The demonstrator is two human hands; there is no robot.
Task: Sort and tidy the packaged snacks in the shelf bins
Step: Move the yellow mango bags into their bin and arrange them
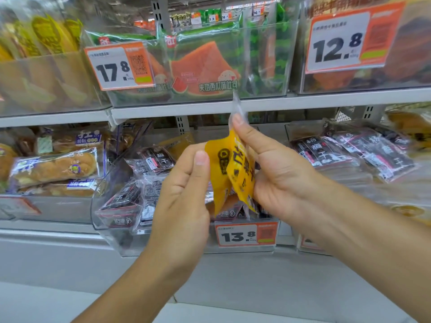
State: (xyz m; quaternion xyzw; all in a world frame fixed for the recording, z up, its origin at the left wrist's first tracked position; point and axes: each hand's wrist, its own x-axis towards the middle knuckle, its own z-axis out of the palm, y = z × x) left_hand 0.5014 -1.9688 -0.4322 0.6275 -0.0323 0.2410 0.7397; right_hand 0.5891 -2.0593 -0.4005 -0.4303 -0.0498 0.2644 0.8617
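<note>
Two hands on one yellow snack packet (pixel 233 169), held in front of clear lower bin (pixel 109 220). Left hand (pixel 184 185) pinches packet's left edge with thumb; right hand (pixel 275 169) grips right side, forefinger up along clear top seal. Bin behind holds dark packets (pixel 130 201), count unclear; price tag (pixel 247 235) reads 13.8. Upper bin (pixel 205 66): watermelon-print packs, tag (pixel 119 66) 17.8. Right bin tag (pixel 345 40) 12.8. Left lower bin: bread twists (pixel 56 169).
</note>
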